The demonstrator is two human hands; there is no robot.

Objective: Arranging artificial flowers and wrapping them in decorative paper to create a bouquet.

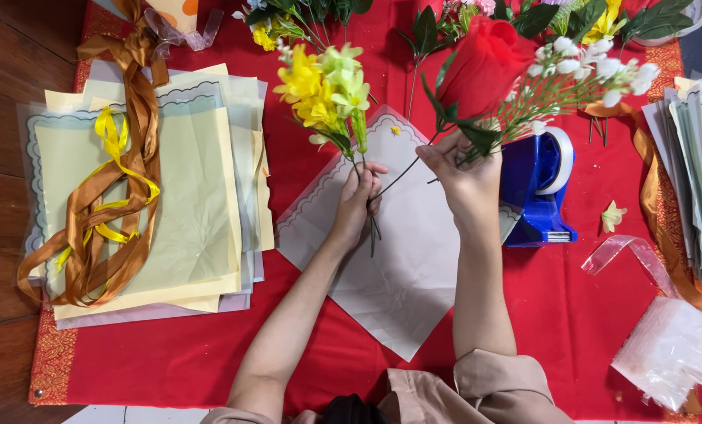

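My left hand (357,200) grips the thin stems of a yellow and pale green flower sprig (327,86), held upright over a grey wrapping sheet (402,267) with a scalloped border. My right hand (467,177) holds a red rose (484,63) together with a spray of small white blossoms (594,71) that leans to the right. The two hands are close together above the sheet, and the stems nearly cross between them.
A stack of pale yellow and grey sheets (186,212) lies at left with brown and yellow ribbons (115,196) on it. A blue tape dispenser (539,188) stands right of my hands. More flowers (437,20) lie at the back; sheets (696,173) and clear plastic (665,349) at right.
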